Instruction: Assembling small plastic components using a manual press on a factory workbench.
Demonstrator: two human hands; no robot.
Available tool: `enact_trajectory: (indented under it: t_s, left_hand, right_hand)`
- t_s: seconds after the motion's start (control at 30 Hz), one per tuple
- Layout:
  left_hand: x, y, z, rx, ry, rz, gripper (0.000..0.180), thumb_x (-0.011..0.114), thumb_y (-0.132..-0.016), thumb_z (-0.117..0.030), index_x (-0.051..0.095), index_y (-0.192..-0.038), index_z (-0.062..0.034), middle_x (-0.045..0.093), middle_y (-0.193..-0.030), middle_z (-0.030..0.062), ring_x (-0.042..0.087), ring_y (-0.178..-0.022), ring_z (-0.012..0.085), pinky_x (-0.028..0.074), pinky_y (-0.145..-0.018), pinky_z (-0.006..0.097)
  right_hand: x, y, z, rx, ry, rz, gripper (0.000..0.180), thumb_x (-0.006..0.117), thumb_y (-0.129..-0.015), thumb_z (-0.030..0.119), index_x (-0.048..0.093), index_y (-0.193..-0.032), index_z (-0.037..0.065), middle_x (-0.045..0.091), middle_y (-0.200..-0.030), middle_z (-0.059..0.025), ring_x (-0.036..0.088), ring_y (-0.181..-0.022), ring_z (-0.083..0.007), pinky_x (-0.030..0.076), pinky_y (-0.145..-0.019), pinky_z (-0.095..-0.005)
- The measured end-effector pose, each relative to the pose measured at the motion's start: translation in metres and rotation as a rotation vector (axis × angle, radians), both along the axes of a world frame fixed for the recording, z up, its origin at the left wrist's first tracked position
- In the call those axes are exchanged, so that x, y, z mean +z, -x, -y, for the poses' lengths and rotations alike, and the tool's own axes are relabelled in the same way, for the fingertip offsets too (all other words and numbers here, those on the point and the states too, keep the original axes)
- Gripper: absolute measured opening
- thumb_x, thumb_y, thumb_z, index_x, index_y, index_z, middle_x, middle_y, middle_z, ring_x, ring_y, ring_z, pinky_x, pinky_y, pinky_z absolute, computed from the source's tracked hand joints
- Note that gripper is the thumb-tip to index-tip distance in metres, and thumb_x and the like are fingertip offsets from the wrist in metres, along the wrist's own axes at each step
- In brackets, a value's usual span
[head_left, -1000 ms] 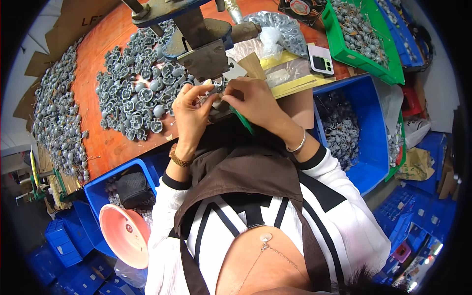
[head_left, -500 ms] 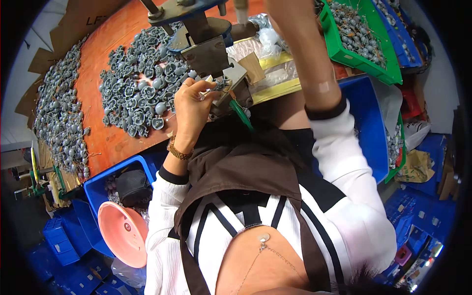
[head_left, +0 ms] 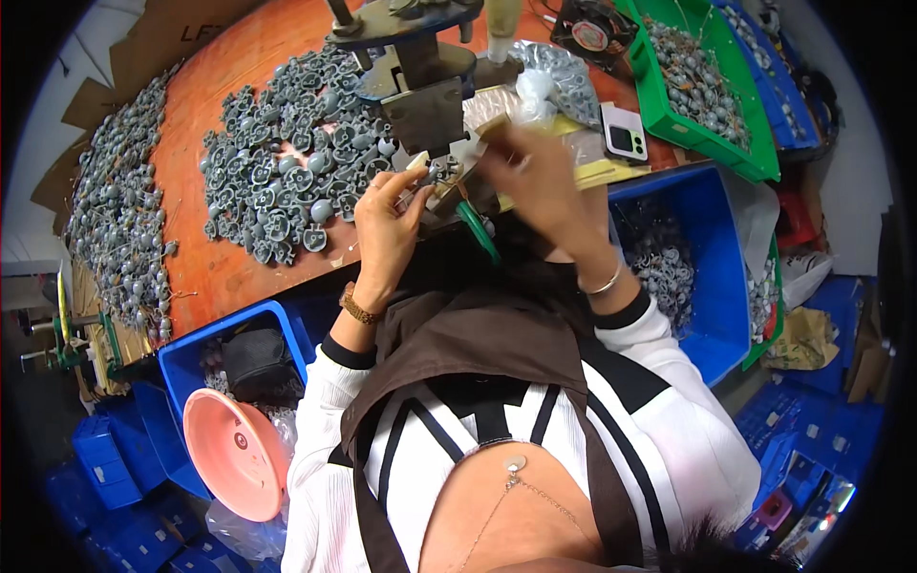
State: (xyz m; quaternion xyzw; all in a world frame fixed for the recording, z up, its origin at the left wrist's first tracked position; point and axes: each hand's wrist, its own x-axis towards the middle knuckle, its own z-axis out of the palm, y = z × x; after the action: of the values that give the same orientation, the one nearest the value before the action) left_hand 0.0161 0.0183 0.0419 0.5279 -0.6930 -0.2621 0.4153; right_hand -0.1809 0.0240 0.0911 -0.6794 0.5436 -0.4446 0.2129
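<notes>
My left hand [head_left: 387, 224] is at the left side of a metal bench press [head_left: 432, 115], below its steel block. Its thumb and forefinger are pinched together beside a small pale piece at the fingertips; what they grip is too small to make out. My right hand [head_left: 544, 186] is just right of the press's base, smeared by motion, so its fingers do not read clearly. Between the hands, a green strip-like piece [head_left: 478, 231] hangs at the near edge of the base. Left of the press lies a heap of grey plastic shells [head_left: 277, 162].
A second pile of grey parts with wires [head_left: 119, 210] covers the orange table's [head_left: 191, 201] left end. To the right are a phone [head_left: 624, 132], a small fan [head_left: 592, 33], a green crate [head_left: 669, 115] and a blue bin [head_left: 721, 258]. A pink basin [head_left: 215, 449] stands lower left.
My right hand has come down from the far right of the table to beside the press base, uncovering the phone and fan. My left hand stays pinched by the press. The view has shifted slightly.
</notes>
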Motion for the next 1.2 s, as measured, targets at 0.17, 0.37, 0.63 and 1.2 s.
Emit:
enact_trajectory:
  t_s: [0.17, 0.37, 0.63, 1.2]
  left_hand:
    - [0.002, 0.004, -0.001, -0.012, 0.027, -0.025, 0.022, 0.070, -0.078, -0.002, 0.068, -0.100, -0.0018, 0.056, -0.075, 0.0040, 0.047, -0.060, 0.0088, 0.038, -0.054, 0.023]
    - [-0.001, 0.005, -0.001, 0.028, 0.014, 0.002, 0.021, 0.072, -0.077, -0.004, 0.070, -0.098, -0.0038, 0.058, -0.075, 0.0046, 0.048, -0.058, 0.0107, 0.039, -0.053, 0.024]
    - [0.002, -0.006, 0.004, -0.005, -0.016, 0.025, 0.021, 0.072, -0.079, -0.007, 0.070, -0.099, -0.0048, 0.059, -0.075, 0.0024, 0.047, -0.057, 0.0088, 0.037, -0.052, 0.023]
    - [-0.009, -0.184, 0.161, 0.369, 0.052, 1.072, 0.042, 0.067, -0.078, -0.044, 0.062, -0.099, -0.0077, 0.068, -0.088, 0.0183, 0.064, -0.087, 0.0363, 0.048, -0.072, 0.047]
  right_hand:
    - [-0.046, -0.028, -0.003, 0.078, -0.022, -0.069, 0.021, 0.072, -0.078, 0.019, 0.061, -0.083, 0.002, 0.063, -0.068, -0.0102, 0.063, -0.060, -0.0202, 0.048, -0.057, -0.0304]
    - [-0.050, -0.027, 0.001, 0.092, -0.098, -0.021, 0.011, 0.065, -0.078, 0.010, 0.061, -0.082, 0.001, 0.063, -0.068, -0.0088, 0.062, -0.061, -0.0158, 0.048, -0.059, -0.0267]
    - [-0.048, -0.006, 0.003, 0.227, -0.259, 0.115, 0.014, 0.067, -0.079, 0.011, 0.060, -0.081, -0.001, 0.061, -0.068, -0.0048, 0.058, -0.062, -0.0090, 0.046, -0.059, -0.0249]
    - [0.005, 0.246, -0.154, -0.716, -0.551, -0.401, 0.014, 0.067, -0.083, 0.012, 0.061, -0.077, 0.001, 0.061, -0.063, -0.0032, 0.058, -0.061, -0.0085, 0.044, -0.057, -0.0224]
